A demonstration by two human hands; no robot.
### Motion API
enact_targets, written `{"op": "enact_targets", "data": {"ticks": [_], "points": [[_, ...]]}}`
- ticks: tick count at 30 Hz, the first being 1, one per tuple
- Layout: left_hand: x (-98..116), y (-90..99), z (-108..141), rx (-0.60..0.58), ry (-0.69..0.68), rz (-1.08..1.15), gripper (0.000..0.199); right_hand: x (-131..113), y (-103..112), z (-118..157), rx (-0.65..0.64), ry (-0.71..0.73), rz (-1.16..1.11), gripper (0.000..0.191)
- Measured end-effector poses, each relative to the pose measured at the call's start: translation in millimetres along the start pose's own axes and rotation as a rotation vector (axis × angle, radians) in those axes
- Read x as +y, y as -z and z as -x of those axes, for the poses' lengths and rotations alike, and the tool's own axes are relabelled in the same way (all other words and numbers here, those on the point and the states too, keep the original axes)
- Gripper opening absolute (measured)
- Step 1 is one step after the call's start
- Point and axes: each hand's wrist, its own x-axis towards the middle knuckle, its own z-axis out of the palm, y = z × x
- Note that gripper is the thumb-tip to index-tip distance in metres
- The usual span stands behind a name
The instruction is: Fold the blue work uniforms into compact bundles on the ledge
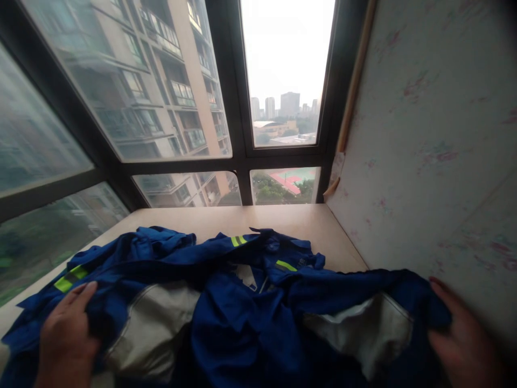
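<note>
A blue garment (246, 328) with grey panels and yellow-green reflective strips is spread, rumpled, across the sill and toward me. My left hand (68, 334) grips its cloth at the lower left, below a reflective strip, fingers closed on the fabric. At the right edge of the garment, my right hand (464, 334) is closed round a blue corner, with the thumb underneath. Between the hands the cloth hangs in folds, with one grey panel near each side. A white label shows inside the middle part.
The pale window sill (291, 215) lies beyond the garment. Dark window frames (238, 160) rise behind it, with buildings outside. A patterned wall (436, 161) stands close on the right, with a peeling strip (335, 172) at its edge.
</note>
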Motion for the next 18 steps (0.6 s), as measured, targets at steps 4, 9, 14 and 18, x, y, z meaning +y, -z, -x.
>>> {"op": "enact_targets", "data": {"ticks": [4,9,14,18], "points": [[-1,-18.0,19,-0.212,0.324,0.020,0.048,-16,-27,-4,-0.097,-0.080,-0.106,0.065],[-9,-76.1,83,-0.758,0.307,0.068,0.064,-11,-79,12,-0.521,-0.022,0.205,0.090],[-11,-140.6,155,-1.005,0.026,-0.145,0.042,24,-144,89,-0.926,0.215,0.583,0.095],[-9,-173.1,200,-1.066,-0.107,-0.226,0.034,53,-179,143,-0.956,0.397,0.856,0.093]]}}
